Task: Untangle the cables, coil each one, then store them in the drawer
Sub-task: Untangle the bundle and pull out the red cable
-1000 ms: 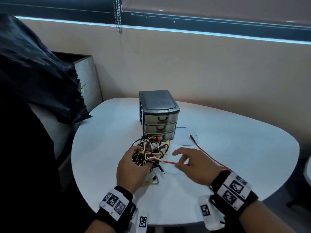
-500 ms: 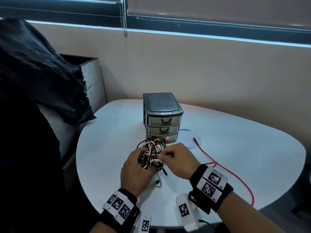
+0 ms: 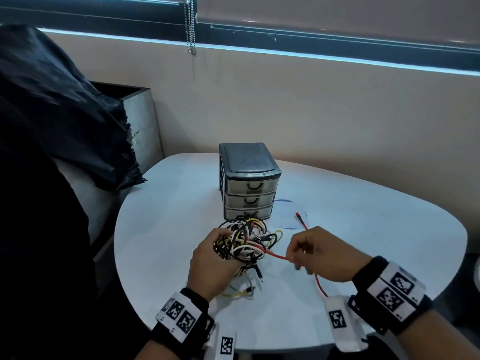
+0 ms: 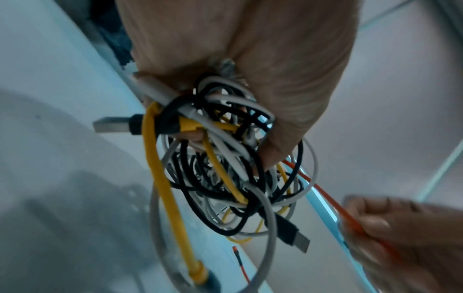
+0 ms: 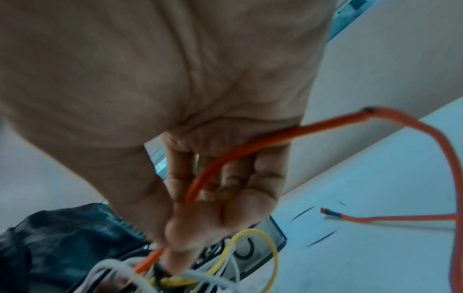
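The left hand point(image 3: 213, 266) curls its fingers point(image 4: 280, 138) round a tangled ball of black, white and yellow cables point(image 3: 244, 242) above the white rounded worktop point(image 3: 363, 229). Just right of those fingers, the right hand point(image 3: 327, 255) pinches a thin red cable point(image 3: 275, 255) leading out of the ball. Beyond both stands a small grey three-drawer plastic chest point(image 3: 248, 183), drawers closed.

Dim, bluish room light; brightest band is the daylight strip under the window blind point(image 3: 337, 11) along the top edge. Table point(image 3: 363, 216) evenly lit, soft faint shadows near its front edge. Head view: wide-angle bending at edges, left side near black. Both wrist views: motion-blurred, soft focus, strong close-range distortion.
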Available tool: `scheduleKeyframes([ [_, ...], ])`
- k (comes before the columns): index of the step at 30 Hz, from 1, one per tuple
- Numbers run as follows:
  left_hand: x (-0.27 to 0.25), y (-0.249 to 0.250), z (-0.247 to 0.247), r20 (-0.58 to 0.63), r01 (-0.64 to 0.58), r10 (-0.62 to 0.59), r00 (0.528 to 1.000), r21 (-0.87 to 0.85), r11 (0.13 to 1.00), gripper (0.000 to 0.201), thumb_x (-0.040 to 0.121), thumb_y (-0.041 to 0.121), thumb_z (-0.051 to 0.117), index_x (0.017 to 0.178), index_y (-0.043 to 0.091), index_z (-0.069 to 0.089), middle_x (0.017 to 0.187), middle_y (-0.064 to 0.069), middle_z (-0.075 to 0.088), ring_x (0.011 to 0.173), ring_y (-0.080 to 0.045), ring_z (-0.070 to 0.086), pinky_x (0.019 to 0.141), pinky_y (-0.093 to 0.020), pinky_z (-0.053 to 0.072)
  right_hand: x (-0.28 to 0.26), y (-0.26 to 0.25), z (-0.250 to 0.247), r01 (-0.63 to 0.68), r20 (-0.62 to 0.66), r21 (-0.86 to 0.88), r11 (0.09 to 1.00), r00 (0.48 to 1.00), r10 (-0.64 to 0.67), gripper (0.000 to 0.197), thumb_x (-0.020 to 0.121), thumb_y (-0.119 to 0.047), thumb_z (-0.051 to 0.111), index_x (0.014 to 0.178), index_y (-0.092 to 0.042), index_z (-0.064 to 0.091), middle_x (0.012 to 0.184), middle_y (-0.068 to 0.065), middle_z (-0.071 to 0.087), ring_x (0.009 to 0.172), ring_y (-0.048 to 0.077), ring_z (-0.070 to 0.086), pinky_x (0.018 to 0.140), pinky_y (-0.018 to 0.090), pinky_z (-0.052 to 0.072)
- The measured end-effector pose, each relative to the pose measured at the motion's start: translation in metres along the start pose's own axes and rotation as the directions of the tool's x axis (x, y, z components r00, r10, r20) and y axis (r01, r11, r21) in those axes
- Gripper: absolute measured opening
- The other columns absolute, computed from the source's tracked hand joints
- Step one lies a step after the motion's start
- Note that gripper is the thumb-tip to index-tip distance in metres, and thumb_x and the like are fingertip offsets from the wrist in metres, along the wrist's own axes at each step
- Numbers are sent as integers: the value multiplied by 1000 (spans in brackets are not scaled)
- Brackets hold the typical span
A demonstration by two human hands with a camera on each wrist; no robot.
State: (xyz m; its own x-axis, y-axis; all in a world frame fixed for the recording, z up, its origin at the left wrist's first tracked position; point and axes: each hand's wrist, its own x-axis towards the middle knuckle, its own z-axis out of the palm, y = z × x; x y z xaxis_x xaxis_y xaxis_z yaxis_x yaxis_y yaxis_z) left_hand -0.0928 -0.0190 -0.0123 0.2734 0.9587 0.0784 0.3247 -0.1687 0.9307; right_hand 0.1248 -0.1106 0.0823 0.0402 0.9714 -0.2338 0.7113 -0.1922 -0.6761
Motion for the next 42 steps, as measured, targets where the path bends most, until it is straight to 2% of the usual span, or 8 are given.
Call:
scheduleKeyframes([
  [6,-11,9,16,21,-36,36,999,41,998,43,51,54,71,91,48,59,83,25,70,77,3,65,74,-31,56,17,-24,33,38,-74,-53,998,996,-42,12,88,-30,65,98,-24,65,81,-1,66,58,3,53,63,24,44],
  [12,-13,6,12,-7,-46,46,999,56,997,45,54,61,69,93,42,61,86,21,71,81,0,66,76,-34,57,29,-29,44,23,-143,-151,988,989,-45,8,86,-30,67,78,-27,69,61,-10,54,63,10,50,61,26,40],
  [17,-7,5,7,-11,4,-4,1000,-10,1000,39,59,42,81,93,41,63,83,17,73,80,-6,69,76,-38,58,28,-30,49,80,-231,117,990,972,-52,9,86,-17,71,84,-21,79,73,-9,70,67,2,60,67,18,47],
  [23,-2,5,9,-133,87,-95,987,-64,994,41,58,32,90,88,39,63,84,14,73,84,-9,70,77,-34,57,11,-39,59,17,-459,-76,997,887,-50,11,88,-23,67,81,-22,76,66,-17,64,65,3,59,61,17,42],
  [27,0,-1,7,-148,96,-106,983,-73,993,42,50,37,82,88,38,63,83,15,72,82,-8,69,79,-37,57,6,-42,47,56,-262,183,981,965,-6,12,90,-11,66,86,-9,76,39,-20,47,41,-1,44,46,9,29],
  [31,5,-7,1,-131,96,-108,986,-90,991,42,58,28,92,88,41,65,84,11,74,82,-10,70,80,-40,59,-3,-42,26,41,-200,73,997,979,-25,14,94,-13,63,89,-13,76,38,-30,46,45,-12,49,47,7,34],
  [38,17,-15,-18,-172,136,-153,973,-106,985,43,59,28,93,90,40,65,89,11,74,86,-12,70,81,-42,60,-29,-35,-32,115,-418,157,981,908,-39,16,88,-17,70,74,-22,76,63,-2,68,55,9,48,57,23,37],
  [42,26,-16,-33,-244,134,-156,957,-105,985,44,60,22,91,93,34,64,93,8,72,91,-17,69,83,-40,58,-27,-26,-47,129,-549,123,984,835,-40,13,89,-15,68,79,-16,75,54,-10,61,44,2,44,48,9,33],
])
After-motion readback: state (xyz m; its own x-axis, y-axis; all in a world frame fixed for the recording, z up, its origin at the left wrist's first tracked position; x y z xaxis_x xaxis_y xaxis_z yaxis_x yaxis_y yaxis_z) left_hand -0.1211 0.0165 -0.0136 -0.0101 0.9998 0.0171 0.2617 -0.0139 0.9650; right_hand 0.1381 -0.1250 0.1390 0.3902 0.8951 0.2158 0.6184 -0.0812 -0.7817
